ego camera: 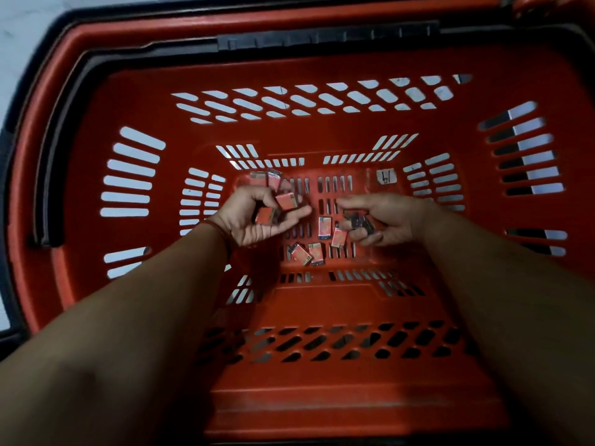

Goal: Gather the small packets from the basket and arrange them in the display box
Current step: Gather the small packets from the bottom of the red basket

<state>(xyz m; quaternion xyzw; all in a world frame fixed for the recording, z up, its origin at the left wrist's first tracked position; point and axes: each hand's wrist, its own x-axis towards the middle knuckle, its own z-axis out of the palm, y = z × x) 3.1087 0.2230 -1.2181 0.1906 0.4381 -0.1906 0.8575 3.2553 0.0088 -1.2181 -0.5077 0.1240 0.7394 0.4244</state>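
Both my arms reach down into a red slotted shopping basket (322, 304). My left hand (254, 220) is shut on small red packets, one (286, 201) pinched at the fingertips and another (264, 216) in the palm. My right hand (383, 220) holds a few dark-looking packets (359, 221) between thumb and fingers. Several loose red packets lie on the basket floor: one (324, 226) between my hands, one (338, 237) under my right fingers, two (306, 253) nearer me, and two (267, 179) beyond my left hand. No display box is in view.
The basket has a black handle (51, 149) folded along its left rim and another black bar (322, 37) at the far rim. A small white label (385, 176) sits on the floor at the far right. Pale ground (19, 33) shows at the upper left.
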